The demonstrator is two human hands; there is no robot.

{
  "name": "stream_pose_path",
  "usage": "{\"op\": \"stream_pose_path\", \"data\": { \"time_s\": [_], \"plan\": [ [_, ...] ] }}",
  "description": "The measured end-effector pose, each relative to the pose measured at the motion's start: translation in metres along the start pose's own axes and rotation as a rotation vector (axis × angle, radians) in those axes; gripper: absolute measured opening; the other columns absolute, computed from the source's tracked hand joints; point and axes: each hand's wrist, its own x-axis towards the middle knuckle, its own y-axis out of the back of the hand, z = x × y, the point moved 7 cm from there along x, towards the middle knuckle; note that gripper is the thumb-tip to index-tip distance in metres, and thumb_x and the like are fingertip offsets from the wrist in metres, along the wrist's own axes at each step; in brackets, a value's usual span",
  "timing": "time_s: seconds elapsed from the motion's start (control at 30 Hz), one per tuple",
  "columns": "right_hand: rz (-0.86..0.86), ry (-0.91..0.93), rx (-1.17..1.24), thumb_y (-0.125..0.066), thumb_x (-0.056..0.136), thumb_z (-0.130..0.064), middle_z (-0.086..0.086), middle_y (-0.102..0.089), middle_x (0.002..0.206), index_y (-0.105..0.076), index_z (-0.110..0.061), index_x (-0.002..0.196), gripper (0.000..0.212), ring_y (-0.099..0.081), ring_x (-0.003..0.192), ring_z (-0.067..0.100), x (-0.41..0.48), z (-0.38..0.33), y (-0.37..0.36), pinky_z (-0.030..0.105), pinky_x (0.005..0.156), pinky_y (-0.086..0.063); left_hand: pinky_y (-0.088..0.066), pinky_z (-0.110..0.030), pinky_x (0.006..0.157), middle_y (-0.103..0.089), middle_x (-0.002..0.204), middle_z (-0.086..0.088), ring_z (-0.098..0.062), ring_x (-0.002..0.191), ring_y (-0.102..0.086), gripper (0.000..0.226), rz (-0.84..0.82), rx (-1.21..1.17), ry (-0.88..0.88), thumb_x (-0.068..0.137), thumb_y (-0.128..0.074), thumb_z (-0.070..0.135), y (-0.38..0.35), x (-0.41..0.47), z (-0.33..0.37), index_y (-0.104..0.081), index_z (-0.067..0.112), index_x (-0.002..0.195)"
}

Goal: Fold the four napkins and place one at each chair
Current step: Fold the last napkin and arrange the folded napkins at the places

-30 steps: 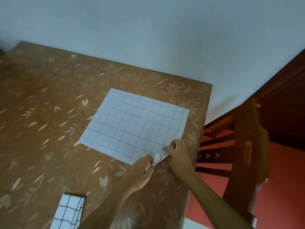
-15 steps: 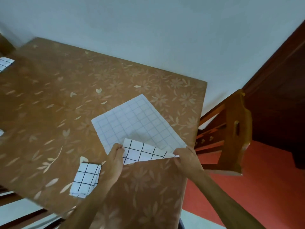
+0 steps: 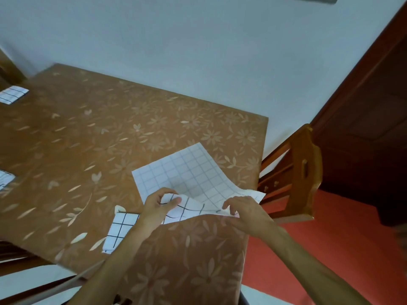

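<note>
A white napkin with a dark grid (image 3: pixel 182 172) lies partly unfolded near the right end of the brown floral table (image 3: pixel 110 139). Its near edge is lifted off the table and curls over. My left hand (image 3: pixel 157 205) pinches the near left corner. My right hand (image 3: pixel 244 213) pinches the near right corner. A folded grid napkin (image 3: pixel 119 232) lies just left of my left wrist, partly hidden by my forearm. Another folded napkin (image 3: pixel 13 94) rests at the far left edge. A third napkin (image 3: pixel 5 179) peeks in at the left border.
A wooden chair (image 3: pixel 304 172) stands at the table's right end, over a red floor (image 3: pixel 330 249). A dark wooden door frame (image 3: pixel 363 84) rises at the right. A pale wall (image 3: pixel 198 51) runs behind the table. Another chair's wood (image 3: pixel 8 69) shows far left.
Both hands have lifted the napkin's near edge higher and it now curls over toward the far side. The view has shifted, showing more of the table's left part.
</note>
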Motion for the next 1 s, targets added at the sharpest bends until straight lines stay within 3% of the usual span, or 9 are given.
{"op": "stream_pose_path", "data": {
  "time_s": [0.13,0.23,0.37,0.47,0.6,0.73,0.83,0.93,1.0],
  "plan": [
    [-0.031,-0.070,-0.144,-0.071,0.073,-0.032,-0.004,-0.064,0.091,-0.069,-0.020,0.085,0.018,-0.062,0.093,0.018,-0.003,0.025,0.001,0.032,0.078,-0.047,-0.057,-0.046,0.088,-0.076,0.095,-0.006,-0.027,0.094,-0.071,0.017,0.110,-0.179,0.146,0.082,-0.079,0.019,0.029,-0.002,-0.021,-0.072,0.015,0.096],
    [-0.016,-0.130,0.044,-0.064,0.076,-0.023,-0.014,-0.064,0.081,-0.067,-0.023,0.085,0.010,-0.061,0.076,0.010,-0.001,0.030,0.018,0.028,0.066,-0.046,-0.054,-0.050,0.094,-0.076,0.103,-0.007,-0.027,0.099,-0.072,0.023,0.138,-0.256,0.196,0.083,-0.077,0.020,0.046,-0.005,-0.031,-0.072,0.014,0.105],
    [-0.131,-0.277,0.307,-0.076,0.078,-0.027,-0.014,-0.070,0.106,-0.069,-0.024,0.112,0.035,-0.064,0.095,0.001,0.012,0.029,0.039,0.016,0.079,-0.053,-0.054,-0.034,0.084,-0.075,0.107,-0.004,-0.019,0.101,-0.070,0.024,0.148,-0.318,0.212,0.089,-0.071,0.017,0.055,-0.006,-0.037,-0.069,0.013,0.113],
    [-0.209,-0.333,0.426,-0.083,0.074,-0.021,-0.018,-0.071,0.097,-0.071,-0.025,0.106,0.034,-0.065,0.091,-0.005,0.021,0.032,0.051,0.005,0.074,-0.048,-0.051,-0.031,0.086,-0.075,0.107,0.000,-0.017,0.104,-0.068,0.019,0.100,-0.218,0.201,0.091,-0.069,0.021,0.054,0.000,-0.048,-0.070,0.016,0.110],
    [-0.204,-0.403,0.622,-0.080,0.080,-0.020,-0.004,-0.075,0.104,-0.072,-0.020,0.108,0.029,-0.071,0.098,0.011,0.030,0.048,0.051,0.030,0.091,-0.055,-0.054,-0.040,0.091,-0.075,0.102,0.002,-0.018,0.102,-0.068,0.019,0.093,-0.053,0.165,0.092,-0.069,0.030,0.053,0.020,-0.058,-0.070,0.020,0.109],
    [-0.067,-0.468,0.687,-0.070,0.090,-0.022,-0.008,-0.076,0.099,-0.070,-0.023,0.108,0.018,-0.071,0.092,0.005,0.051,0.060,0.040,0.023,0.083,-0.056,-0.052,-0.039,0.076,-0.070,0.083,0.004,-0.020,0.086,-0.066,0.027,0.208,0.072,0.148,0.087,-0.071,0.042,0.057,0.054,-0.063,-0.070,0.017,0.095],
    [0.028,-0.522,0.614,-0.064,0.094,-0.021,-0.004,-0.075,0.094,-0.069,-0.019,0.110,0.017,-0.071,0.087,0.010,0.077,0.075,0.027,0.022,0.075,-0.055,-0.035,-0.028,0.057,-0.049,0.060,0.006,-0.020,0.066,-0.050,0.031,0.270,0.151,0.172,0.090,-0.070,0.030,0.058,0.078,-0.062,-0.059,0.004,0.078],
    [0.043,-0.592,0.456,-0.061,0.094,-0.025,0.004,-0.066,0.076,-0.066,-0.015,0.100,0.013,-0.063,0.072,0.018,0.111,0.092,0.010,0.039,0.073,-0.053,-0.033,-0.024,0.056,-0.045,0.065,0.000,-0.021,0.073,-0.048,0.027,0.325,0.200,0.207,0.090,-0.069,0.025,0.062,0.103,-0.067,-0.051,0.008,0.079],
    [-0.001,-0.635,0.381,-0.057,0.094,-0.027,0.008,-0.065,0.079,-0.064,-0.013,0.102,0.017,-0.058,0.071,0.016,0.132,0.101,-0.001,0.036,0.074,-0.048,-0.038,-0.025,0.062,-0.056,0.079,-0.006,-0.022,0.081,-0.053,0.022,0.338,0.207,0.215,0.091,-0.069,0.025,0.063,0.118,-0.070,-0.059,0.005,0.092]
  ]
}}
